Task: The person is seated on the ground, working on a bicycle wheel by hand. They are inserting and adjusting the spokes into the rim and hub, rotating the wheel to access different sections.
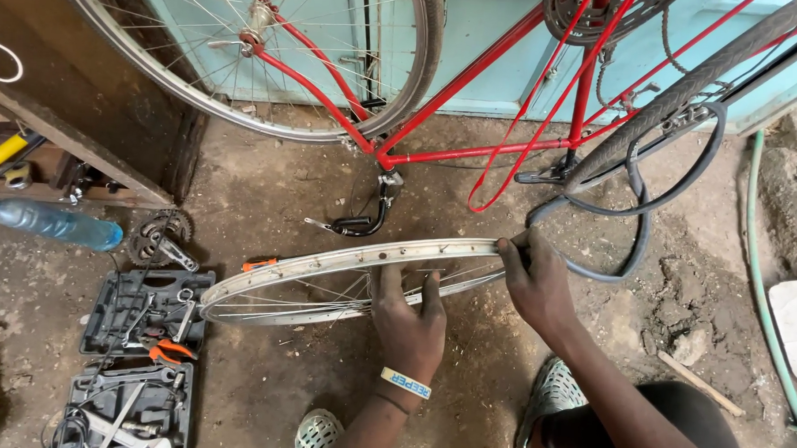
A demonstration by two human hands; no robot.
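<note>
We see soft, even daylight, faint shadows, sharp focus, and perhaps slight wide-angle bending at the edges.

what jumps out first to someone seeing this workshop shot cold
A bare silver wheel rim with spokes sits mid-frame, gripped by the left hand at its near edge and the right hand at its right end. Behind it a red bicycle frame stands upside down on the dirt floor, a black inner tube looping out at right. At lower left lies an open grey tool case with wrenches and orange-handled pliers.
</note>
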